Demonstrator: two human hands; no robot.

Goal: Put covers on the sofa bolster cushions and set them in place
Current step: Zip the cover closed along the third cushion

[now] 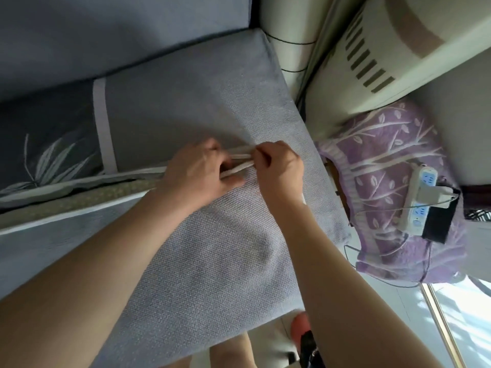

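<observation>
A large cushion in a grey-blue woven cover [212, 235] lies across the sofa in front of me. Over its upper middle, both my hands hold thin white tie straps [240, 162]. My left hand [199, 173] grips the straps from the left, fingers curled round them. From the right, my right hand [279, 166] pinches the strap ends between thumb and fingers. The two hands are almost touching. A wider white band [105, 123] runs across the cover at the left.
A dark leaf-patterned sofa cover [45, 150] lies at the left, the grey-blue sofa back [106, 35] behind. At the right stands a stool with a purple branch-patterned cover [385, 181], carrying a white power strip [419, 200] and cables. A white appliance [385, 49] stands behind it.
</observation>
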